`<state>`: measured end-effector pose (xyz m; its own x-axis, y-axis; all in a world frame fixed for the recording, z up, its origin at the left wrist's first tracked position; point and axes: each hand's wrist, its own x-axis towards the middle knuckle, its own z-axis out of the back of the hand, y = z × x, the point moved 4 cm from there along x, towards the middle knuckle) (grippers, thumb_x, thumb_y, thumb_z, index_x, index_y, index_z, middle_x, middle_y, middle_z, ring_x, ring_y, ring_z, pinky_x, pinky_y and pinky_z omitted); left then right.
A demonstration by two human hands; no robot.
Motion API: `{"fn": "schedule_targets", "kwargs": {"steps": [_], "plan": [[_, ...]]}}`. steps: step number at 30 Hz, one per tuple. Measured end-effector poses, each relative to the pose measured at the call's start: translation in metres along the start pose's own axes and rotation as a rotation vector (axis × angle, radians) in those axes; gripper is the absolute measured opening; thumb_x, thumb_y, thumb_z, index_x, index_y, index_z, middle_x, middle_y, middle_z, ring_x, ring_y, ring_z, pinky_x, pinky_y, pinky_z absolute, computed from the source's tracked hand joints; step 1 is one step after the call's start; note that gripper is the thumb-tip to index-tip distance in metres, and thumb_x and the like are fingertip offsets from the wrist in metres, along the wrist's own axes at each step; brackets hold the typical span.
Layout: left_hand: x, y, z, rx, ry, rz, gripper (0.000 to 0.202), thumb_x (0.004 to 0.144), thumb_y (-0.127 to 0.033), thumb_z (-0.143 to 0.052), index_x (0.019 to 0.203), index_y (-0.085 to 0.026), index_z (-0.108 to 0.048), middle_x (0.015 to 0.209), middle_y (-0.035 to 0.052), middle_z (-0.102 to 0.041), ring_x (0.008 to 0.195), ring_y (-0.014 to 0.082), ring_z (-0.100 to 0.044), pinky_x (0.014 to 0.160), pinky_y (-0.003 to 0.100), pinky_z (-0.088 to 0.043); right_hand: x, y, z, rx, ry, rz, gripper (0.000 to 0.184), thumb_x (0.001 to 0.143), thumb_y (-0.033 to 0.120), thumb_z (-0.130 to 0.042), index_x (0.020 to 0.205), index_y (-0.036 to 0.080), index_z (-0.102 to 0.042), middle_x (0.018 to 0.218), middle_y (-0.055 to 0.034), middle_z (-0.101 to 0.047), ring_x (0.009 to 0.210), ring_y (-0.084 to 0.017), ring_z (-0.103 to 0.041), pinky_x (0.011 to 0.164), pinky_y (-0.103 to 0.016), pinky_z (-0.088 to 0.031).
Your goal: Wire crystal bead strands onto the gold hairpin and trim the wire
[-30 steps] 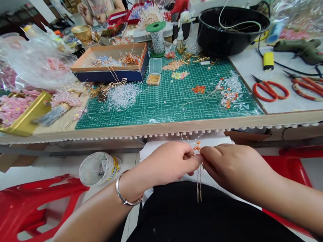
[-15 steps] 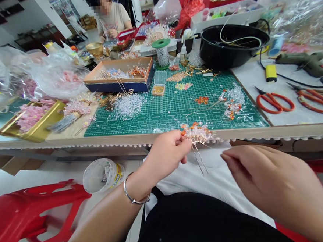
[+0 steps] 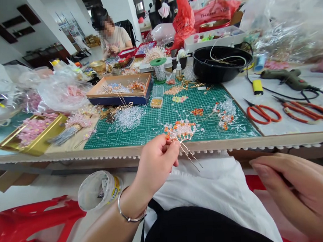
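My left hand (image 3: 156, 163) pinches a two-pronged beaded hairpin (image 3: 180, 131) between thumb and fingers, just above the table's front edge. Its head carries clear and orange beads on wire, and its thin metal prongs point down and to the right. My right hand (image 3: 299, 192) sits apart at the lower right, well away from the hairpin. Its fingers are loosely curled, and nothing shows in them. A white cloth (image 3: 210, 185) lies across my lap below the prongs.
A green cutting mat (image 3: 151, 131) holds loose beads and wired pieces beyond the table edge (image 3: 207, 145). Orange-handled scissors (image 3: 263, 114) and a glue gun (image 3: 288, 79) lie to the right. A plastic tub (image 3: 100, 189) stands below left, beside a red stool (image 3: 33, 226). A co-worker (image 3: 114, 39) sits far back.
My hands have parted: the right hand let go and moved away to the right. The left hand raised the hairpin from my lap to above the table edge. The view tilted upward.
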<state>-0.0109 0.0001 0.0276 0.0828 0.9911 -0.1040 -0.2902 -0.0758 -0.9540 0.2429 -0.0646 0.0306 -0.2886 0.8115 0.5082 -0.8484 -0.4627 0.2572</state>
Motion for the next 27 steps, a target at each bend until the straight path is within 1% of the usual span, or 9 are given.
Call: {"fn": "schedule_targets", "kwargs": {"steps": [2,4,7,10,13,17,21,25,27], "plan": [[0.001,-0.002,0.000,-0.005,-0.004,-0.015,0.030,0.094,-0.035,-0.054,0.069,-0.019,-0.050,0.053,-0.0052,-0.059,0.041,0.0045,-0.046,0.041,0.016,-0.036,0.008,-0.013,-0.002,-0.096,-0.017,-0.018,0.017,0.100,0.038,-0.043,0.099,0.028,-0.056,0.085,-0.0014,-0.068,0.072,-0.020,-0.065,0.063,-0.033,-0.048],[0.003,-0.003,0.001,-0.027,-0.012,-0.021,0.031,0.095,-0.039,-0.053,0.071,-0.019,-0.053,0.053,-0.0054,-0.058,0.041,0.0043,-0.046,0.042,0.015,-0.036,0.016,-0.041,-0.001,-0.227,0.008,-0.123,0.030,0.099,0.048,-0.038,0.099,0.027,-0.059,0.088,-0.0035,-0.069,0.078,-0.023,-0.065,0.066,-0.036,-0.048],[0.012,-0.001,0.005,-0.081,-0.039,-0.007,0.034,0.096,-0.045,-0.053,0.074,-0.019,-0.056,0.051,-0.0055,-0.057,0.039,0.0041,-0.044,0.039,0.015,-0.032,0.026,-0.105,0.006,-0.448,0.093,-0.353,0.039,0.096,0.052,-0.036,0.106,0.025,-0.062,0.097,-0.0068,-0.069,0.082,-0.026,-0.066,0.065,-0.037,-0.047],[0.029,-0.003,0.008,-0.131,-0.068,0.000,0.038,0.093,-0.051,-0.056,0.072,-0.019,-0.057,0.050,-0.0053,-0.056,0.038,0.0046,-0.043,0.038,0.016,-0.029,0.037,-0.169,0.014,-0.533,0.197,-0.453,0.036,0.101,0.041,-0.039,0.120,0.021,-0.061,0.121,-0.0114,-0.064,0.097,-0.026,-0.064,0.081,-0.040,-0.050],[0.053,-0.014,0.005,-0.127,-0.089,-0.047,0.039,0.091,-0.051,-0.059,0.070,-0.019,-0.057,0.049,-0.0049,-0.054,0.039,0.0054,-0.043,0.038,0.017,-0.029,0.050,-0.213,0.008,-0.511,0.347,-0.509,0.033,0.100,0.043,-0.051,0.120,0.019,-0.061,0.115,-0.0082,-0.064,0.098,-0.021,-0.063,0.087,-0.042,-0.052],[0.086,-0.041,-0.005,-0.033,-0.118,-0.166,0.037,0.092,-0.048,-0.059,0.067,-0.019,-0.057,0.050,-0.0029,-0.057,0.040,0.0068,-0.044,0.039,0.020,-0.032,0.070,-0.228,-0.022,-0.427,0.467,-0.492,0.031,0.099,0.043,-0.057,0.116,0.017,-0.062,0.109,-0.0067,-0.064,0.094,-0.019,-0.063,0.085,-0.040,-0.055],[0.114,-0.070,-0.016,0.083,-0.162,-0.280,0.041,0.093,-0.048,-0.056,0.064,-0.020,-0.054,0.052,-0.0011,-0.059,0.040,0.0071,-0.047,0.041,0.021,-0.035,0.085,-0.227,-0.044,-0.304,0.485,-0.488,0.030,0.097,0.040,-0.060,0.113,0.015,-0.061,0.102,-0.0052,-0.064,0.087,-0.018,-0.063,0.079,-0.038,-0.056],[0.140,-0.091,-0.026,0.135,-0.195,-0.373,0.042,0.094,-0.047,-0.054,0.061,-0.020,-0.052,0.052,-0.0004,-0.060,0.041,0.0075,-0.048,0.044,0.024,-0.038,0.091,-0.229,-0.037,-0.064,0.412,-0.561,0.030,0.097,0.042,-0.059,0.112,0.016,-0.061,0.085,-0.0010,-0.062,0.068,-0.013,-0.059,0.065,-0.029,-0.052],[0.154,-0.098,-0.029,0.134,-0.218,-0.407,0.043,0.094,-0.048,-0.054,0.061,-0.021,-0.052,0.052,0.0000,-0.059,0.042,0.0080,-0.048,0.045,0.025,-0.038,0.095,-0.225,-0.028,0.131,0.367,-0.597,0.029,0.100,0.037,-0.048,0.117,0.017,-0.059,0.080,-0.0017,-0.064,0.059,-0.012,-0.057,0.054,-0.026,-0.046]]}}
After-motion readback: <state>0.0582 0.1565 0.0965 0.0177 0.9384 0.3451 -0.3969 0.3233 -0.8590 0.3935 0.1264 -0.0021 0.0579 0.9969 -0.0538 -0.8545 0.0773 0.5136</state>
